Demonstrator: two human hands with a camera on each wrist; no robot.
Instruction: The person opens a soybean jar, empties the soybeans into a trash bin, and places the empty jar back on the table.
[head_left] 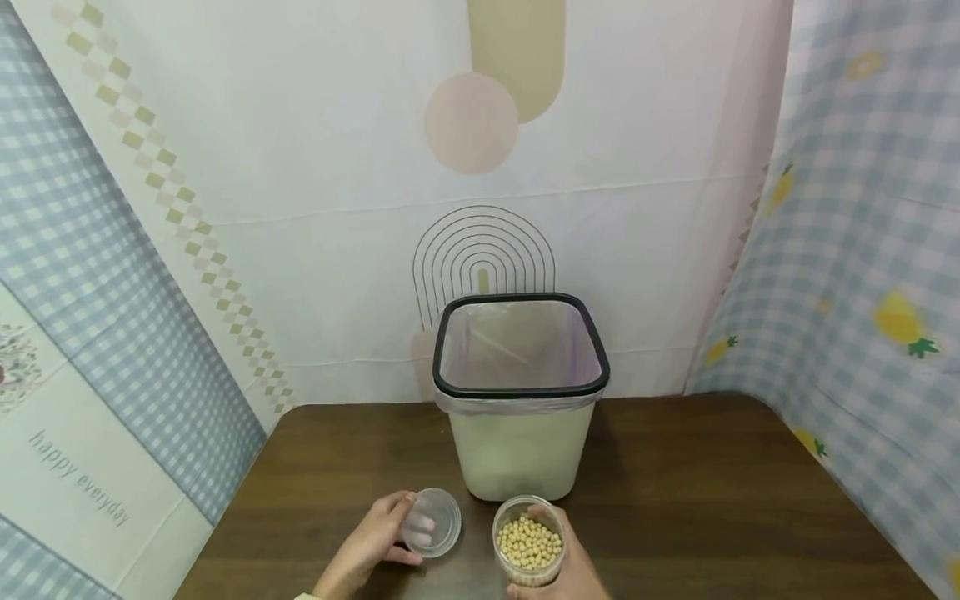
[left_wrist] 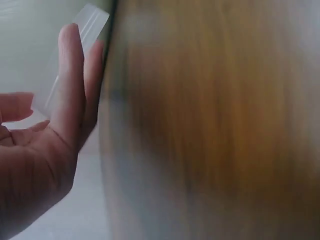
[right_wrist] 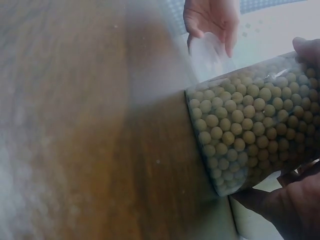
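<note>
My left hand (head_left: 375, 533) pinches a clear round plastic lid (head_left: 444, 523) by its edge, low over the table. From the side, in the left wrist view, the lid (left_wrist: 91, 25) is a thin tilted disc between thumb and fingers. My right hand (head_left: 576, 567) grips a clear jar (head_left: 508, 505) with no lid on it. Round pale yellow beans (head_left: 529, 543) lie in the jar, seen through its mouth. In the right wrist view the fingers curl round the jar, which is packed with beans (right_wrist: 245, 120) and stands close over the table.
Just behind the jar stands a pale bin (head_left: 517, 454) with a black rim and a thin plastic liner. The dark wooden table (head_left: 697, 492) extends to both sides. Patterned cloths (head_left: 337, 275) hang at the back and along both sides.
</note>
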